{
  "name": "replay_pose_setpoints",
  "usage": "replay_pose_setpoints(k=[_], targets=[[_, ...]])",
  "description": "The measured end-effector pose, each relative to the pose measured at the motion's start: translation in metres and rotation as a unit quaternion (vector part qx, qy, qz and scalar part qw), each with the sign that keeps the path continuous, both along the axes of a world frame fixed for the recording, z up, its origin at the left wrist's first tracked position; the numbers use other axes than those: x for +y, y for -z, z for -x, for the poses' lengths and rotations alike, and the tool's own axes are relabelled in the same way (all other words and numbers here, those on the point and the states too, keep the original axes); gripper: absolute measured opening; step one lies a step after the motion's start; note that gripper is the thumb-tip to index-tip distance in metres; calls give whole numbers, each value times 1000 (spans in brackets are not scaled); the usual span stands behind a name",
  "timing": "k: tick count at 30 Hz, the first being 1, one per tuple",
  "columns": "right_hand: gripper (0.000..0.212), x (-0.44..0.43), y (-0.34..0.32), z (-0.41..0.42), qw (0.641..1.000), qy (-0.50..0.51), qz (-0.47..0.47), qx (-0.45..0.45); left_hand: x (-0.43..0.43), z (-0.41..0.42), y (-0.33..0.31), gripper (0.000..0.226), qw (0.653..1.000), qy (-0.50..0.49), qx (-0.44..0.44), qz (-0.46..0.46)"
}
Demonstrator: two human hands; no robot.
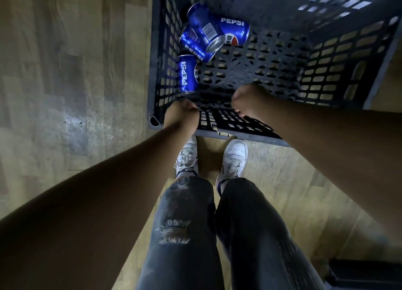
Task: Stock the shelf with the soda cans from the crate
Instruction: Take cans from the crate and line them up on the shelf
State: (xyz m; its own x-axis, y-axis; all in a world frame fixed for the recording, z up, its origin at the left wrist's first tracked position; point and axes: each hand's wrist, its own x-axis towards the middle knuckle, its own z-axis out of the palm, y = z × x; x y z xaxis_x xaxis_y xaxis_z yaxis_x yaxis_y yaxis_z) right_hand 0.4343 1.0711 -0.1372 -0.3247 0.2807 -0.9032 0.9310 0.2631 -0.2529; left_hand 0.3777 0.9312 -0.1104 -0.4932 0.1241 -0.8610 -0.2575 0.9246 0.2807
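The dark grey slotted plastic crate [326, 76] sits on the pale wood-plank floor [65, 83], just ahead of a pair of white lace-up sneakers [233, 159] and dark ripped jeans [185, 235]. Both bare forearms reach over the crate's near rim.

The left grip [181, 115] is closed narrow by the near left corner. Its fingers [191, 109] are curled tight against the inner face of the near wall and hold the lattice there. The right grip [250, 102] is balled in the same way a little further right and deeper in, with one fingertip hooked at a slot of the same wall. The other fingertips are tucked under and hidden. Neither grip touches a can.

Three blue aluminium Pepsi soda cans lie on their sides inside the crate, all crowded against its left wall. The far can [217, 27] rests across the middle can [195, 47] at the far left. The near can [187, 73] lies along the left wall, just beyond the left grip but apart from it. The rest of the crate's perforated bottom is bare, with the floor showing through its holes.
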Motion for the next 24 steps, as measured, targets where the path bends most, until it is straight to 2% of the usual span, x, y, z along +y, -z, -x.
replay_pose_setpoints(k=[3, 6, 11, 14, 17, 19, 22, 24], targets=[[20, 0, 18, 9, 1000, -5, -6, 1, 0, 7, 19, 28, 1000, -19, 22, -1], [29, -2, 39, 16, 1000, -5, -18, -3, 3, 14, 42, 30, 999, -35, 7, 14], [22, -9, 73, 28, 1000, -4, -19, -8, 3, 25, 80, 33, 999, -38, -1, 32], [31, -18, 94, 33, 1000, 0, -1, 3, 4, 31, 104, 36, 999, -41, -4, 28], [9, -25, 116, 35, 1000, -4, 17, 18, 5, 33, 132, 32, 999, -35, -6, 41], [22, -25, 132, 34, 999, 9, 20, 25, 7, 33, 149, 30, 997, -44, 3, 66], [7, -26, 158, 34, 998, 29, 21, 43, 14, 37, 174, 35, 997, -43, 17, 56], [16, -30, 174, 37, 996, 63, 9, 62, 18, 40, 184, 39, 997, -45, 24, 55]])
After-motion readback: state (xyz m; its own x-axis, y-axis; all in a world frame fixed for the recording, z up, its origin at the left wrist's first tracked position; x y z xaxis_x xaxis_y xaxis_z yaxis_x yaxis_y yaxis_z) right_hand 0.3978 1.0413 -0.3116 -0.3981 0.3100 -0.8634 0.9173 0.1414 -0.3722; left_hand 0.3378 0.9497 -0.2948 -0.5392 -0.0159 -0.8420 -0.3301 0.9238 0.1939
